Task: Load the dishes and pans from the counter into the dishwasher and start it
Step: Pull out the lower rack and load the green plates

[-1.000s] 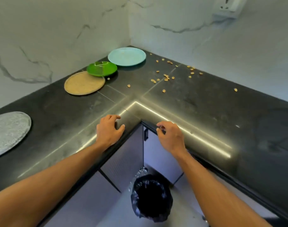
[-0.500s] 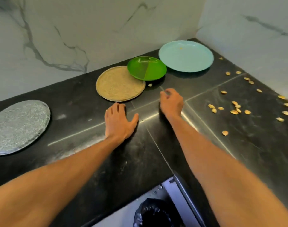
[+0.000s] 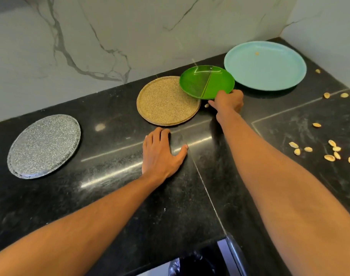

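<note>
nut shells (image 3: 329, 157) scattered on rt, black bin bag (image 3: 190, 265) below, marble wall (image 3: 90, 36) behind.

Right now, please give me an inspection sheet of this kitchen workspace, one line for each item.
Surface: black stone counter, glossy.
Job's things: silver plate, gold plate, green divided plate overlapping the gold one, teal plate.
Clutter: nut shells at the right; one on the teal plate.
Hands: left hand flat on the counter; right hand grips the green plate's near rim.
Cables: nothing seen.
Surroundings: marble wall; black bin bag below the counter.
</note>
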Available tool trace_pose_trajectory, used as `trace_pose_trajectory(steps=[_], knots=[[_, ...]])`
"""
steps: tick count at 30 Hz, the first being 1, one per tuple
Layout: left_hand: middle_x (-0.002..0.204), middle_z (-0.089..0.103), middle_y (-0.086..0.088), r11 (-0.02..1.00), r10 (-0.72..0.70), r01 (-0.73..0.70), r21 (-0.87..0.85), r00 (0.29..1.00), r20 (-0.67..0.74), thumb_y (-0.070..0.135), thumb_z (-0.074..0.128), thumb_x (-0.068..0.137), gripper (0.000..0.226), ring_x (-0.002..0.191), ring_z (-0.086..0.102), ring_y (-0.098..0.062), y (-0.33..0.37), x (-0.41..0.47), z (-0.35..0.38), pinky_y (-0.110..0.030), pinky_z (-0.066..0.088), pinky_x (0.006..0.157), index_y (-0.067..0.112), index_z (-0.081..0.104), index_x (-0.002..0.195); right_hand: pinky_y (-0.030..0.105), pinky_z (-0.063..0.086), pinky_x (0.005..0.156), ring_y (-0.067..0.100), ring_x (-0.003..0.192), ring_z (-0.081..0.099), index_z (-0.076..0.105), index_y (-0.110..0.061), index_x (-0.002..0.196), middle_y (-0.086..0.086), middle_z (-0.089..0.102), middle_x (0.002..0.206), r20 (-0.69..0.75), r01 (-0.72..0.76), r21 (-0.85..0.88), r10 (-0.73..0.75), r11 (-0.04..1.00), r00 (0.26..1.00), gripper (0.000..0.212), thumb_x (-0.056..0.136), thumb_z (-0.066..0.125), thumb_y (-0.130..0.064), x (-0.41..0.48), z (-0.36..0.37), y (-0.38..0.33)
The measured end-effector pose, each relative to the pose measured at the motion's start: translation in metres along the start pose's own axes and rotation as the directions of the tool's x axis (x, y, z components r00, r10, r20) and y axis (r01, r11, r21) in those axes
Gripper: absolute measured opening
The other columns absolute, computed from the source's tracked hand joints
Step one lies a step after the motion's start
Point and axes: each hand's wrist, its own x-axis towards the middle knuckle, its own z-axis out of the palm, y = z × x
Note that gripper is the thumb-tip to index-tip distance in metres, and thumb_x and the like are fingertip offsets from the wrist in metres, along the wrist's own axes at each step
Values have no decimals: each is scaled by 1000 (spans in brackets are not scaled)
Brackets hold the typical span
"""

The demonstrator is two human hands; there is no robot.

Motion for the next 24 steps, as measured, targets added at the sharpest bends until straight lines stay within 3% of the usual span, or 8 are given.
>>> trace_pose_trajectory(steps=[4,7,11,16,19,24], knots=[[123,47,-2,1000,-1,0,-9,1000,-7,67,48,85,64,116,42,-26,2,0,-1,-43,35,105,18,46,125,28,59,56,7,49,65,55,-11,106,-1,57,92,-12,37,130,-36,991,999,23,87,57,1,-35,-32,9],[129,47,-6,1000,3,-2,-30,1000,31,72,46,82,73,121,42,-31,4,-5,-2,-47,34,108,17,45,131,29,59,55,12,62,66,54,-13,109,4,58,101,-62,84,191,-74,978,995,26,88,61,1,-75,-78,20],[127,50,-12,996,9,-3,-85,998,61,75,50,78,78,121,45,-36,0,-7,-8,-51,33,109,15,50,128,29,57,52,19,71,69,56,-16,108,12,63,110,-156,123,165,-98,979,983,29,85,61,2,-137,-143,45],[117,60,-13,933,94,-55,-355,991,94,46,63,85,48,111,55,-31,-12,-24,-25,-39,43,97,11,60,118,34,59,56,11,67,65,58,-12,115,-7,57,91,-283,176,139,-132,974,950,31,87,62,2,-226,-218,87],[104,66,-7,875,223,-173,-452,973,58,30,62,86,25,99,61,-23,-15,-72,-40,-34,46,90,14,66,105,31,57,50,23,74,69,57,-17,111,12,66,106,-356,165,128,-110,978,928,32,85,65,-1,-276,-255,126],[89,68,-4,741,440,-347,-575,898,26,16,65,86,6,82,61,-18,-2,-176,-63,-30,47,78,13,67,91,25,51,41,11,54,63,54,-16,114,5,66,80,-436,182,165,-94,969,895,33,88,62,4,-380,-313,180]])
